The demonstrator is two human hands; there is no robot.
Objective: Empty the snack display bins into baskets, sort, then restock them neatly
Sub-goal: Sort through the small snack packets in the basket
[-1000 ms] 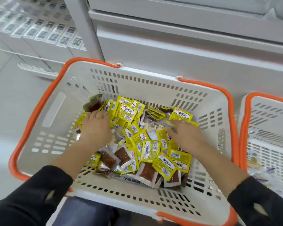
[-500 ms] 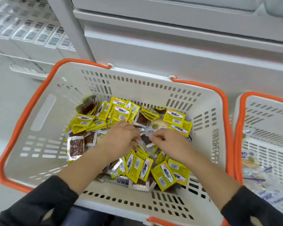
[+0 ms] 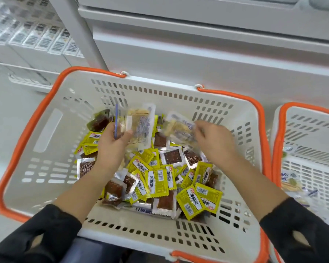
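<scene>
- Two pale clear-wrapped snack packets are in my grip: left hand (image 3: 110, 149) pinches one (image 3: 139, 126), right hand (image 3: 215, 143) the other (image 3: 179, 128).
- Below, yellow sachets (image 3: 158, 181) and brown packets (image 3: 172, 157) fill the white orange-rimmed basket (image 3: 46, 133).
- I judge sorting underway; next, carry both to the second basket (image 3: 311, 130) at three o'clock.

sleeves (image 3: 36, 238): black, long, pushed up | forearms bare

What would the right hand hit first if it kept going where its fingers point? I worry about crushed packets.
Probably the clear packet held by the left hand; depth is unclear.
</scene>
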